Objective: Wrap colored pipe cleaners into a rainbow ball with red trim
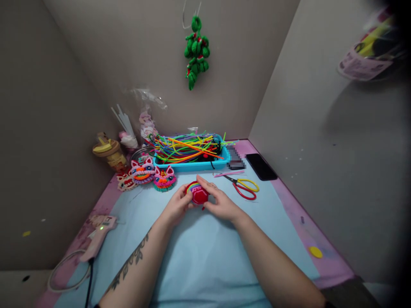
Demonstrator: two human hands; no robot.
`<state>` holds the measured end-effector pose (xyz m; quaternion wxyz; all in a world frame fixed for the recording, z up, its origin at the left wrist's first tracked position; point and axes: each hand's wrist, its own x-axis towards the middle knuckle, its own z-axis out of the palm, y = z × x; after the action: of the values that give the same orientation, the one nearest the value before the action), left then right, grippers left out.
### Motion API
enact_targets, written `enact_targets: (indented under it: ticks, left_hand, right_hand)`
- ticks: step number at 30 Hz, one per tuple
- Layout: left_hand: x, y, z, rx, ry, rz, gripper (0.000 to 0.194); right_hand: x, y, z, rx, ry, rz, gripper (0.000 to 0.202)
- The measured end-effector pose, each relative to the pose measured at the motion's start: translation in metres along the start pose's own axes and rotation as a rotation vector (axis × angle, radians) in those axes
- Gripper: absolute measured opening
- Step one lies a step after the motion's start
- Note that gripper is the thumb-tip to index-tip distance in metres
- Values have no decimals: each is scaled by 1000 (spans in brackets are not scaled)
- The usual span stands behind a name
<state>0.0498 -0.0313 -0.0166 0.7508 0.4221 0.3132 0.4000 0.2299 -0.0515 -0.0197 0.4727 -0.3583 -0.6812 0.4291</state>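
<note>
Between my two hands is a small round craft piece [199, 196], red with a rainbow-coloured band along its upper left edge. My left hand [178, 204] is closed on its left side, thumb on the front. On the other side my right hand [221, 201] presses its fingers over the top and right edge, its thumb low at the right. A small red bit shows under the piece. Left of my hands sit fuzzy animal-face pieces, a pink and orange one [165, 178] nearest, a lilac one [143, 170] and a white and red one [126, 182] behind it.
A blue tray [189, 167] of colourful pipe cleaners stands at the back. Scissors [245, 188] with red and yellow handles and a black phone [261, 167] lie to the right. A glue gun [99, 237] with a lit green light and cable rests at left, near a brown-lidded cup [112, 156].
</note>
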Motion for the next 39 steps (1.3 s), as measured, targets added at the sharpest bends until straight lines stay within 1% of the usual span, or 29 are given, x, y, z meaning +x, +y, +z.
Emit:
enact_targets:
  ticks: [2, 5, 6, 8, 9, 11, 14, 16, 17, 19, 21, 22, 24, 25, 27, 30, 34, 36, 39]
  left_hand:
    - [-1, 2, -2, -58, -42, -17, 50]
    - [-1, 3, -6, -190, -69, 39, 49]
    - [-1, 3, -8, -225, -68, 60, 49]
    - [-1, 3, -9, -257, -69, 75, 50]
    - [-1, 2, -9, -260, -77, 71, 52]
    - [0, 1, -9, -250, -114, 58, 54]
    - [3, 0, -8, -212, -172, 48, 55]
    - [5, -2, -10, -148, -156, 77, 52]
    - [6, -2, -12, -95, -128, 95, 50]
    - [7, -2, -16, 62, -52, 128, 43]
    - [7, 1, -20, 273, -13, 163, 36]
    - [7, 4, -21, 388, -15, 204, 32]
    - [4, 10, -21, 591, -68, 296, 27]
    - [3, 13, -19, 652, -83, 333, 25]
    - [0, 17, -15, 743, -119, 366, 23]
    - [-3, 19, -10, 864, -128, 361, 24]
    - [-3, 18, -9, 963, -38, 388, 25]
    - [-2, 17, -10, 977, 0, 416, 25]
    - [-1, 16, -11, 997, 36, 457, 24]
  right_hand:
    - [1, 0, 2, 129, 50, 17, 70]
    - [3, 3, 7, 351, 156, 98, 60]
    - [4, 4, 8, 376, 158, 138, 53]
    - [5, 6, 10, 352, 128, 210, 38]
    - [5, 6, 10, 338, 116, 236, 34]
    - [5, 8, 10, 351, 132, 254, 34]
    - [5, 7, 4, 411, 208, 221, 35]
    - [4, 4, -1, 354, 191, 196, 33]
    - [3, 2, -4, 284, 151, 187, 30]
    - [2, -3, -9, 112, 58, 157, 22]
    - [1, -6, -11, -40, 19, 87, 14]
    - [0, -8, -11, -107, 16, 45, 10]
    - [0, -8, -10, -219, 18, -32, 5]
    - [0, -8, -9, -262, 17, -57, 4]
    - [-1, -7, -7, -324, 15, -81, 5]
    - [-2, -5, -3, -394, 61, -92, 8]
    - [-2, -5, -1, -383, 236, -105, 17]
    - [-2, -7, -2, -354, 298, -123, 15]
    - [-1, -9, -2, -341, 325, -147, 9]
